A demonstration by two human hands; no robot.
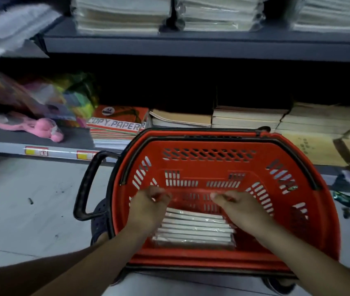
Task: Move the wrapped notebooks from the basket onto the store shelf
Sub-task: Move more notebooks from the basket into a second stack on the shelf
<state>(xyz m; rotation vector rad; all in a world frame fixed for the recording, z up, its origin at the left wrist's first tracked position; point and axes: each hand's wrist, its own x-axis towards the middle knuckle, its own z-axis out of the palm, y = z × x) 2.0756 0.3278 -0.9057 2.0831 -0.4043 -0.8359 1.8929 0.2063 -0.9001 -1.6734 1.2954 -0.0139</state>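
- The basket (229,165) is red moulded plastic, smooth with a slight sheen, slotted walls.
- Its black handle (86,186) looks like matt plastic.
- The wrapped notebooks (193,229) are white paper under glossy, crinkled clear film.
- The shelf (191,44) is grey painted metal, matt.
- The pink plush toy (41,128) is fuzzy cloth.
- The copy paper pack (116,122) has a printed paper wrapper.

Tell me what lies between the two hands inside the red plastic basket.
In the head view, only bare slotted basket floor lies between left hand and right hand; the plastic-wrapped white notebooks sit just nearer.
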